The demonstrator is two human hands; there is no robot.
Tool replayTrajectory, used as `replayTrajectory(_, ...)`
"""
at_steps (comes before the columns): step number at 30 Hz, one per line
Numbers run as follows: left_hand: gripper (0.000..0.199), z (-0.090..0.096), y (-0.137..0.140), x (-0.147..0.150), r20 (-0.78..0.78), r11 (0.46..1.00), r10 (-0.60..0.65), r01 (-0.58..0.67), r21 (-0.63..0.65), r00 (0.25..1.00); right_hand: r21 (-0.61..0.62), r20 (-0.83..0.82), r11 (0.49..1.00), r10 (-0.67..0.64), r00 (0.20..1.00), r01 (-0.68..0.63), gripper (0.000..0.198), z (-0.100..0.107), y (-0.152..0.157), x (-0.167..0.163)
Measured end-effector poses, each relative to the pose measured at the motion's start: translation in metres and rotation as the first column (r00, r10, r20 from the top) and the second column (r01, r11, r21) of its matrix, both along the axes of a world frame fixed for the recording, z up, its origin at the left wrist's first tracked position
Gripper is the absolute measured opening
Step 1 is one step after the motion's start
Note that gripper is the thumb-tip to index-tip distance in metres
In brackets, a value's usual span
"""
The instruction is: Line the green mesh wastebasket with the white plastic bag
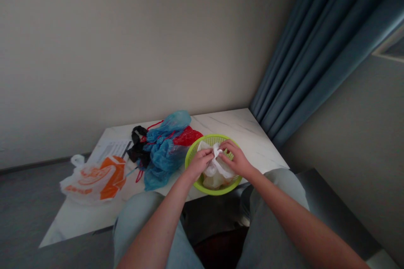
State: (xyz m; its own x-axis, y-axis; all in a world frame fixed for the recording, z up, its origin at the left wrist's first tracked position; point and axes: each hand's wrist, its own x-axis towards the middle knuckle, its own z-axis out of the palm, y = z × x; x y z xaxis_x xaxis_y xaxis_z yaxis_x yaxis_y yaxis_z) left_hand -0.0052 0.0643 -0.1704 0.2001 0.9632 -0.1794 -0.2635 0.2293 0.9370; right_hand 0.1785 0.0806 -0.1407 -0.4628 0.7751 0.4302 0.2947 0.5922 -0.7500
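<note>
A white plastic bag [217,171], knotted at its top, lies inside a lime-green basket [212,191] with a perforated wall. From the left, my left hand [201,161] pinches the bag beside the knot. My right hand [236,159] grips the knot's other side with bent fingers. Both hands are over the basket. The lower part of the bag looks yellowish, and I cannot make out what is in it.
Left of the basket is a heap of blue plastic bags [166,157], a red bag [188,136] and a black bag [139,153]. A white-and-orange bag [96,180] lies farther left on the white marbled table [233,124]. A blue curtain [303,50] hangs at right.
</note>
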Motion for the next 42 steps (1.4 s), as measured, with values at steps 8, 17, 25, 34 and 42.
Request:
replayTrajectory(8, 0.027, -0.005, 0.003, -0.002, -0.098, 0.995, 0.002, 0.008, 0.097, 0.995, -0.076, -0.033, 0.997, -0.032, 0.999, 0.030, 0.011, -0.001, 0.000, -0.003)
replayTrajectory(17, 0.022, -0.002, 0.006, -0.004, -0.224, 0.966, 0.192, -0.144, 0.214, 0.956, -0.170, -0.002, 0.969, -0.180, 0.984, 0.177, 0.011, -0.011, 0.002, -0.005)
replayTrajectory(25, 0.020, 0.002, 0.005, -0.004, -0.241, 0.944, 0.279, -0.219, 0.247, 0.930, -0.129, 0.064, 0.956, -0.258, 0.964, 0.264, 0.020, -0.008, 0.003, -0.004)
replayTrajectory(34, 0.016, 0.002, 0.006, -0.007, -0.228, 0.875, 0.428, -0.337, 0.349, 0.875, -0.160, 0.064, 0.895, -0.412, 0.909, 0.417, 0.023, -0.017, 0.008, -0.002)
replayTrajectory(42, 0.013, 0.000, 0.008, -0.010, -0.282, 0.828, 0.530, -0.417, 0.375, 0.800, -0.175, 0.088, 0.855, -0.480, 0.873, 0.488, 0.024, -0.018, 0.010, 0.000)
